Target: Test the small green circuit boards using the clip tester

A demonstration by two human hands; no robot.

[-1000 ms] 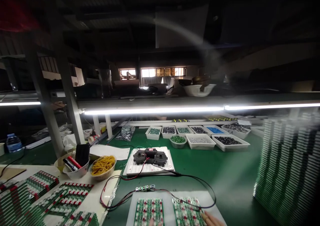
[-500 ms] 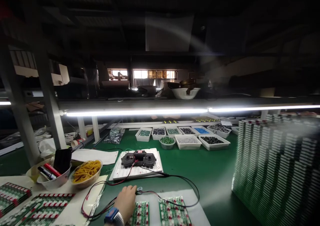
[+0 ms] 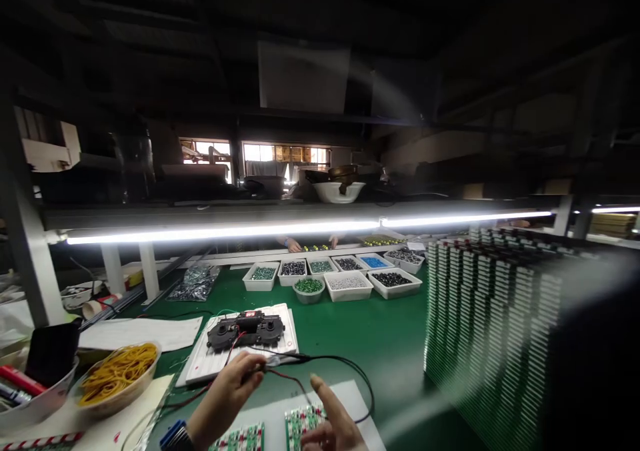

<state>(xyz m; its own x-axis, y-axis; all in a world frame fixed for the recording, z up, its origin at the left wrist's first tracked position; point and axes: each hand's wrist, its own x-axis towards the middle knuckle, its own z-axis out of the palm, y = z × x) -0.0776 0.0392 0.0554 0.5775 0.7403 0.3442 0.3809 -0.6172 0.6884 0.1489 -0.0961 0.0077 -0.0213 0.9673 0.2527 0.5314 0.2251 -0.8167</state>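
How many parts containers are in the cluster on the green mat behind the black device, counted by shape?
Rectangular white trays: 8
Round bowl: 1
Total: 9

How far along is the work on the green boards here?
Done, possibly: tall board stacks stand at the right, but I cannot tell whether they are finished. In hand: the left hand pinches the wired connector leading from the black tester, and the right hand hovers open over a board panel. Left: probably that panel and a second panel on the white sheet.
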